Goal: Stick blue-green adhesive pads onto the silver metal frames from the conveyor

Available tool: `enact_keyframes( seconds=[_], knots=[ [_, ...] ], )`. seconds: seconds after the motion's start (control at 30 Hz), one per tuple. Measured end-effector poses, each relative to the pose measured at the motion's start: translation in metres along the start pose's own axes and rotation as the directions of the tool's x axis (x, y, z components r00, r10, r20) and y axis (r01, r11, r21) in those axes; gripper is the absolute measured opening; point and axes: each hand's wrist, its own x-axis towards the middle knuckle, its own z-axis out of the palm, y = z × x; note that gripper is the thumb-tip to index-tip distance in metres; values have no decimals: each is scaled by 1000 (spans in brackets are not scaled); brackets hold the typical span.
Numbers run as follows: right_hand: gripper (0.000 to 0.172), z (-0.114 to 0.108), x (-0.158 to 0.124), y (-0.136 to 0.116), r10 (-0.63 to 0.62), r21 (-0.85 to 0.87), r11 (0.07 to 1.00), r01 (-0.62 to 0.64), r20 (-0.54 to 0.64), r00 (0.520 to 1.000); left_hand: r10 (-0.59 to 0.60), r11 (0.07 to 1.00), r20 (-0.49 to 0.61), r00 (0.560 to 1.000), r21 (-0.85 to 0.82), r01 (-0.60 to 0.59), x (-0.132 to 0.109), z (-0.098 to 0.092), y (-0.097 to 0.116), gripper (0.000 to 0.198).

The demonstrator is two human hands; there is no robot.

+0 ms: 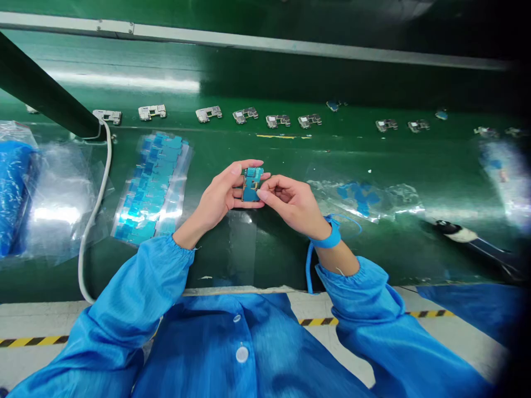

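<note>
Left hand (215, 196) clamps a blue-filmed circuit board (252, 185) by its edges above the green counter (352, 149), right hand (292, 204) pinching its lower right side; both grips closed, edge-only hold rightly keeps most of the face uncovered.

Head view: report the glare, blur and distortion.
Head view: glare whites out the clear plastic bag and streaks the green conveyor belt; the hand-held circuit board is sharp; the bagged parts at far right blur; wide-angle distortion stretches the blue smock sleeves; the right corners fall dark.
</note>
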Motion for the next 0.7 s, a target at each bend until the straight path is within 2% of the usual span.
enact_keyframes(
  seconds=[0.43, 0.7],
  knots=[
    [38, -1, -1, 9, -42, -13, 999, 42, -22, 999, -2, 998, 0, 1000, 69, 2, -1, 2, 2, 61],
    [47, 2, 1, 4, -29, 9, 1000, 29, -43, 999, 0, 988, 15, 1000, 152, -3, -1, 2, 2, 65]
  ],
)
